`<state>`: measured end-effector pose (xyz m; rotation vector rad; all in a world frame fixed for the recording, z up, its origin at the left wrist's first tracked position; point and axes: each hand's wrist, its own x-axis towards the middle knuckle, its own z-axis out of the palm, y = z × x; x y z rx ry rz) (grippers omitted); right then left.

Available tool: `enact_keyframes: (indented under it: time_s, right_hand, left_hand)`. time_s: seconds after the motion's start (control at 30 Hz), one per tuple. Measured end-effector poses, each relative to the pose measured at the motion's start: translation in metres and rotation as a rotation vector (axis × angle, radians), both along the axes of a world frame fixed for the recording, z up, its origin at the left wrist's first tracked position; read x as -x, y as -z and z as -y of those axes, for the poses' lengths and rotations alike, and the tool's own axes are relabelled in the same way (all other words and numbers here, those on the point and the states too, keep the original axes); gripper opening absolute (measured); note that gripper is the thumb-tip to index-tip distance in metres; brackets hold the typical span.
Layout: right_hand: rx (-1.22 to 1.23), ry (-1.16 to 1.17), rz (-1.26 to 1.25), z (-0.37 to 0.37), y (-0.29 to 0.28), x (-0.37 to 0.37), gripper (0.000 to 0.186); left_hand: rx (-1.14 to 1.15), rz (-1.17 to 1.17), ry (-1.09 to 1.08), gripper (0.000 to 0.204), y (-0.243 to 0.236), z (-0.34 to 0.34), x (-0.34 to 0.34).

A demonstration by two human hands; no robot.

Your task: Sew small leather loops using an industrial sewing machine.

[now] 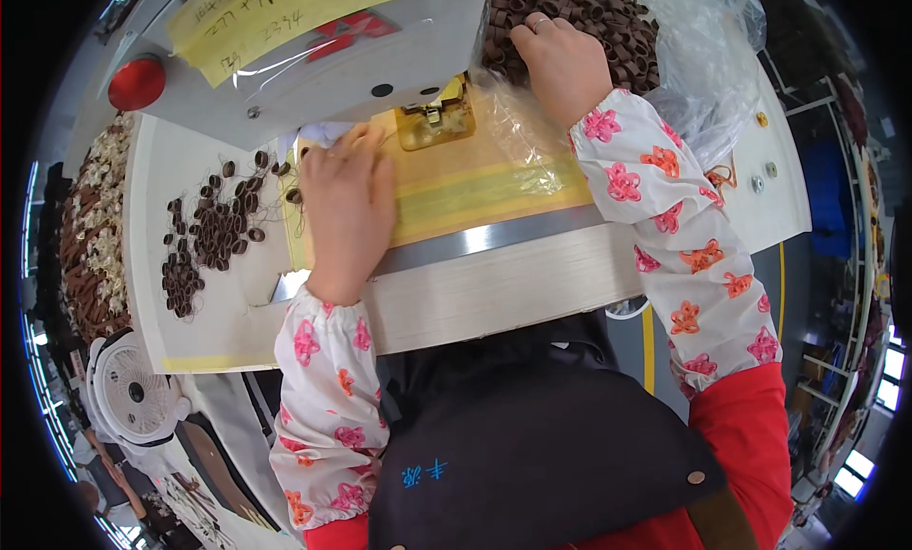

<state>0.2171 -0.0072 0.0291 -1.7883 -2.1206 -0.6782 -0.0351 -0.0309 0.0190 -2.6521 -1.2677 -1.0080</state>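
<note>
Bright, even light, sharp centre, strong fisheye bending and black rim.

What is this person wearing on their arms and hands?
Both hands are bare. The right hand has a thin ring on one finger. Each forearm is covered by a white sleeve cover printed with pink and orange flowers, gathered at the wrist. Red sleeves show below them.

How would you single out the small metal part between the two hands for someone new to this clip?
Start at the grey machine head with the red knob. Below its front edge, on the yellow-taped plate, sits the brass-coloured fixture. It is the only shiny gold piece there, unlike the dark brown rings at left.
</note>
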Motion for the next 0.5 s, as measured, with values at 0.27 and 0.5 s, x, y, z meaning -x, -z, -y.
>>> enact_keyframes:
  time_s: [0.27,0.5]
  right_hand:
    - [0.089,-0.01,-0.024,-0.008,-0.001,-0.004,0.017]
    - [-0.058,-0.108,-0.349,0.007,0.004,-0.004,0.016]
  left_hand:
    - [0.11,0.081,-0.082,0.014,0.024,-0.013,-0.04]
    - [0.119,0.054,-0.087,0.017,0.023,-0.019,-0.034]
